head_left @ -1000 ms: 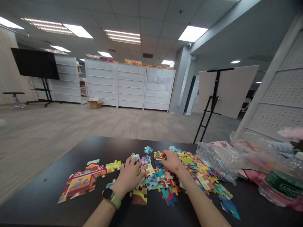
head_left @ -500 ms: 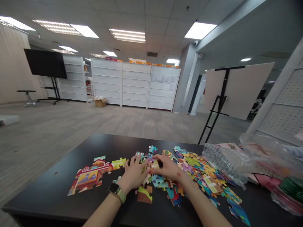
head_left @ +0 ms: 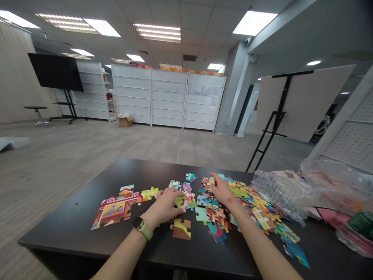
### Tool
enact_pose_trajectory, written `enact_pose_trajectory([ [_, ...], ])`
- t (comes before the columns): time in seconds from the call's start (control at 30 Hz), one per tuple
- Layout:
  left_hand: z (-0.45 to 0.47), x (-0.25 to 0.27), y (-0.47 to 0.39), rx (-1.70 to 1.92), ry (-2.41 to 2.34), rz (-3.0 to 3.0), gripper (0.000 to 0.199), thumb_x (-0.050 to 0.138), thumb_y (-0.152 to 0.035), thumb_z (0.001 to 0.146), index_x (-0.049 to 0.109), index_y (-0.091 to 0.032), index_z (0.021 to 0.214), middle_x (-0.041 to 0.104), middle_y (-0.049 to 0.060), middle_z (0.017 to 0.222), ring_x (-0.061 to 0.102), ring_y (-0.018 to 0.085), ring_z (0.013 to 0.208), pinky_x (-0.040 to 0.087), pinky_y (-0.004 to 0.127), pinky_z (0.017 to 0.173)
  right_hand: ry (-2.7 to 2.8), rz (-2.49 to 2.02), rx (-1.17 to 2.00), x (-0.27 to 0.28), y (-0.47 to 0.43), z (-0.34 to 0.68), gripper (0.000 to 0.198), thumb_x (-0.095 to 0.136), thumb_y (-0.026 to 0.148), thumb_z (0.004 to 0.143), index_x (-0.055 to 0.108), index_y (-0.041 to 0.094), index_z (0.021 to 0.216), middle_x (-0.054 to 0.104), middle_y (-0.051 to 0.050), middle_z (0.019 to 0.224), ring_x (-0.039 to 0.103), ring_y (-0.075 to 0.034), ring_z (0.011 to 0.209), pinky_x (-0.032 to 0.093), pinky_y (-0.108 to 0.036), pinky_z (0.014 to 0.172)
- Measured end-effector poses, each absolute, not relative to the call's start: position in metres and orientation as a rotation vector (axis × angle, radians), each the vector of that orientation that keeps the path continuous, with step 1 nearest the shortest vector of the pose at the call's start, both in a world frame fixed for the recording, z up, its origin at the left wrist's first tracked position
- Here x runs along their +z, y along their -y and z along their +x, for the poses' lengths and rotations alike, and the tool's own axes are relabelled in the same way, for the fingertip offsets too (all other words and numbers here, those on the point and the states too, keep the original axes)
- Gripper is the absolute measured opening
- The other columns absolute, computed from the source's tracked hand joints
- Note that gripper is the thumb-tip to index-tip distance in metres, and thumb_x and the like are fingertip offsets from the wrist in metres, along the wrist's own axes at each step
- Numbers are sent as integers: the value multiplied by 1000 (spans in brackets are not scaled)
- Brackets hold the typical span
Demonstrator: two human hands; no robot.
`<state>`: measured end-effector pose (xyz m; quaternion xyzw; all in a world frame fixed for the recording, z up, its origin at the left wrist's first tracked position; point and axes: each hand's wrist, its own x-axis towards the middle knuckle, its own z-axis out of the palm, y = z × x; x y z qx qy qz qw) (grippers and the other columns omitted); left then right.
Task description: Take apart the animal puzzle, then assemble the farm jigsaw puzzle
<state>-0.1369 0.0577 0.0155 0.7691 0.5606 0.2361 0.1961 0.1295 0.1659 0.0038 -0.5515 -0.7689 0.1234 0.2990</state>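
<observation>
My left hand point(head_left: 166, 206), with a watch on the wrist, is closed around a green puzzle piece point(head_left: 180, 202) between thumb and fingers. Right beside it lie joined pink and purple puzzle pieces point(head_left: 187, 188). At the near edge of the loose heap, my right hand point(head_left: 223, 191) has a tan and white puzzle piece point(head_left: 211, 181) between its index finger and thumb. A joined section with a red barn point(head_left: 112, 210) lies to the left, with a yellow-green piece point(head_left: 150, 193) at its right end. A brown and green piece point(head_left: 182, 229) rests nearer me.
Loose puzzle pieces point(head_left: 247, 198) heap up on the dark table point(head_left: 116, 249) right of centre. Clear plastic packaging point(head_left: 279, 190) and a green-topped container point(head_left: 361, 229) crowd the right side. Behind the table stand an easel board point(head_left: 309, 105) and white shelves point(head_left: 167, 99).
My right hand has moved right, away from my left, taking the tan piece to the heap. My left hand stays near the joined pieces, its fingers now around a green piece.
</observation>
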Motion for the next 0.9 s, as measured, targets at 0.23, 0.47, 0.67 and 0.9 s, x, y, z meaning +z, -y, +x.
enact_pose_trajectory([
  [0.23,-150,11,-79,958,-1585,2076,24,58,-23,87,75,-24,103,77,5,97,68,25,93,47,32,86,2367,-1140,547,15,-141,110,29,73,34,74,78,28,102,73,-5,110,63,-28,108,44,-39,100],
  [0.47,-164,6,-83,1002,-1751,2035,31,57,-23,88,72,-22,115,70,10,121,59,30,115,43,40,98,2304,-1106,654,12,-143,109,30,78,28,67,76,26,97,72,-4,103,65,-26,102,46,-38,95],
  [0.67,-125,5,-63,882,-1654,2213,28,60,-20,88,71,-26,112,63,7,131,48,31,124,37,46,103,2012,-1160,593,7,-160,116,25,65,28,74,67,23,98,66,-5,109,60,-24,108,42,-37,99],
  [0.9,-65,6,-28,660,-1357,2413,35,62,-36,91,65,-27,124,61,10,130,47,34,124,36,50,103,1744,-1221,643,1,-169,119,27,63,39,77,62,22,98,73,-3,89,68,-23,87,51,-35,82],
])
